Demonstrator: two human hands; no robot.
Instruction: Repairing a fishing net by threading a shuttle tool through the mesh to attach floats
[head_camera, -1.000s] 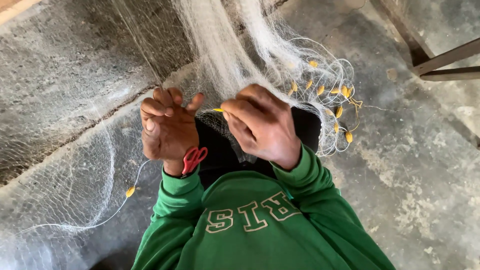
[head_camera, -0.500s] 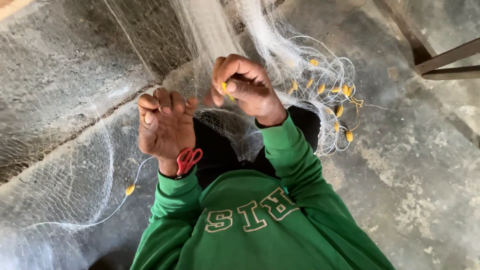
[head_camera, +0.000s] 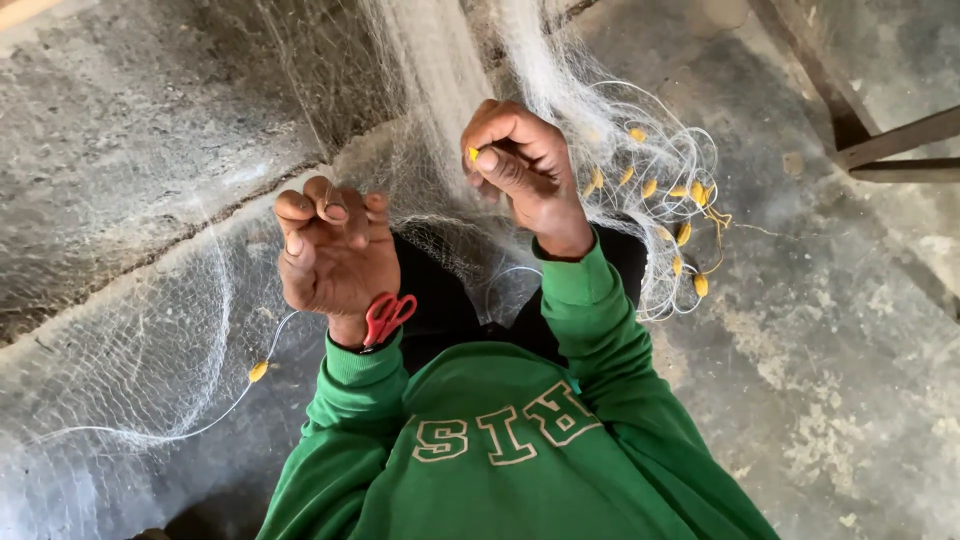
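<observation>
Right hand (head_camera: 520, 165) raised, thumb and forefinger pinched on a small yellow float (head_camera: 473, 154) of the white fishing net (head_camera: 420, 120), which hangs in front and spreads over the concrete floor (head_camera: 850, 350). Left hand (head_camera: 335, 250) lower, fingers curled on net threads, red scissors (head_camera: 387, 315) at its wrist; more yellow floats (head_camera: 680, 215) bunched at right.

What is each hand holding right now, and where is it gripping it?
The right hand pinches a small yellow float of the fishing net between thumb and fingertips. The left hand has its fingers curled around fine net mesh; the exact strand is too thin to tell.
</observation>
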